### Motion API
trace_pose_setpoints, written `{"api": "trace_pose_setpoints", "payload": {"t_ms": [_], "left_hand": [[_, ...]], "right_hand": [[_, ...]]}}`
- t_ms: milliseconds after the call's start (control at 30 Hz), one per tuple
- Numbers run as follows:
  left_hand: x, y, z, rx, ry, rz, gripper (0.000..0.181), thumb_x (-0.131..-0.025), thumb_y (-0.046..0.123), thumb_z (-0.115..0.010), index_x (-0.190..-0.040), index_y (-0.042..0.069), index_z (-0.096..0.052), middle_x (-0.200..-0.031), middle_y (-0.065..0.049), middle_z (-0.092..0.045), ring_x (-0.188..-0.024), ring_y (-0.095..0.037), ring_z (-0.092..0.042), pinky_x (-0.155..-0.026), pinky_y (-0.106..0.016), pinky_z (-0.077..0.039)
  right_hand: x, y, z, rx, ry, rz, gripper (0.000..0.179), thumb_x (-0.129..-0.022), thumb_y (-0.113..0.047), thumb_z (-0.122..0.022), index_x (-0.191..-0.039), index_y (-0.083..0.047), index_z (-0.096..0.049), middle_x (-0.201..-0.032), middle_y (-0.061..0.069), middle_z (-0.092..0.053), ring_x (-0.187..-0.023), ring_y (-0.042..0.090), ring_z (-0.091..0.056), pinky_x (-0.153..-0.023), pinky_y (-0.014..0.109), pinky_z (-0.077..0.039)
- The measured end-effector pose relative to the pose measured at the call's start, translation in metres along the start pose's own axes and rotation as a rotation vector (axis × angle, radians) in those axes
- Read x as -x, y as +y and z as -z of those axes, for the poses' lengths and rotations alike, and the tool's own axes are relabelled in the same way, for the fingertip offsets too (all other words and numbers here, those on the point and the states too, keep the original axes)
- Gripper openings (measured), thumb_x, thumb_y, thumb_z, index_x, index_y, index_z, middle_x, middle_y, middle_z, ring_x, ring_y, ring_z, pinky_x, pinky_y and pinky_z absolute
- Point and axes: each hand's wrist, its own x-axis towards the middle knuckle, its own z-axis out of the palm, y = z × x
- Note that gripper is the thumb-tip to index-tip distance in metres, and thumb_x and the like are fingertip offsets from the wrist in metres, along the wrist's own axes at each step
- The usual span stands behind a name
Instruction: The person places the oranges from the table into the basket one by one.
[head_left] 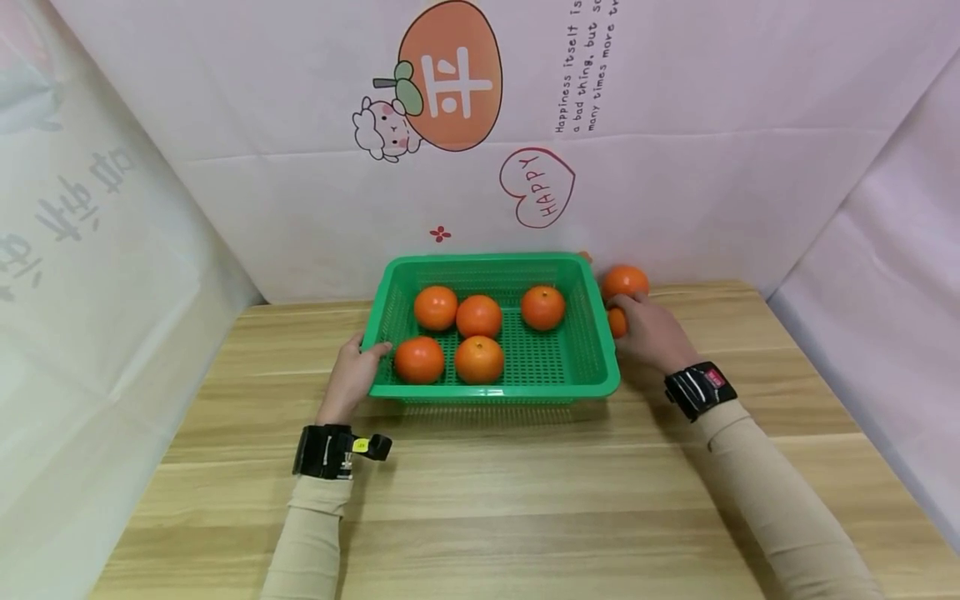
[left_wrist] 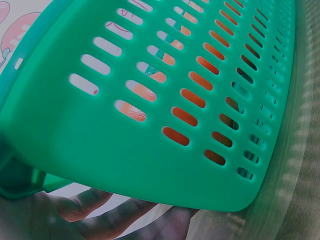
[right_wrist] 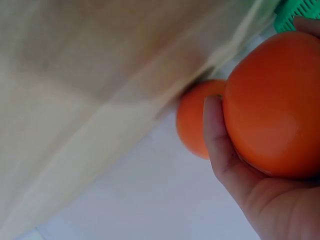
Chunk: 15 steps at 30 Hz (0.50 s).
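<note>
A green plastic basket (head_left: 491, 390) stands on the wooden table with several oranges inside, such as one orange (head_left: 479, 360) near its front. My left hand (head_left: 351, 375) grips the basket's left side, thumb over the rim and fingers outside the slotted wall; the left wrist view shows those fingers (left_wrist: 107, 220) beneath the green edge. Beyond the basket's right side, my right hand (head_left: 656, 333) holds an orange (right_wrist: 277, 107), its fingers curled round the fruit. Another orange (head_left: 626, 280) lies just behind that hand, against the back cloth, and partly shows in the right wrist view.
A white printed cloth (head_left: 300, 208) rises behind the basket at the table's back edge. More pale cloth hangs at the left (head_left: 97, 250) and right (head_left: 877, 250). The wooden tabletop (head_left: 525, 508) stretches in front of the basket.
</note>
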Motion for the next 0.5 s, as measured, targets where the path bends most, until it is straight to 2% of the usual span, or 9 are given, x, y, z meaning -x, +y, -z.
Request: {"api": "trace_pose_setpoints", "payload": {"t_ms": [333,500], "left_hand": [[0.000,0.001,0.000,-0.002,-0.001,-0.007,0.056,-0.111,0.029,-0.047,-0.160,0.005,-0.038,-0.151,-0.021,-0.052,-0.131,-0.033,-0.054,-0.105,-0.045,-0.046],[0.001,0.002,0.000,0.000,-0.004,-0.006,0.056,-0.111,0.030,-0.047,-0.160,0.005,-0.038,-0.151,-0.021,-0.052,-0.131,-0.034,-0.054,-0.105,-0.046,-0.046]], "right_hand": [[-0.008,-0.008,0.020,-0.018,0.003,-0.008,0.055,-0.084,-0.025,-0.084,-0.129,-0.001,-0.063,-0.125,0.030,-0.061,-0.095,0.040,-0.066,-0.079,0.056,-0.055],[-0.010,-0.010,0.030,-0.033,0.010,-0.033,0.057,-0.086,-0.029,-0.084,-0.132,-0.001,-0.062,-0.119,0.028,-0.061,-0.096,0.039,-0.062,-0.079,0.054,-0.054]]}}
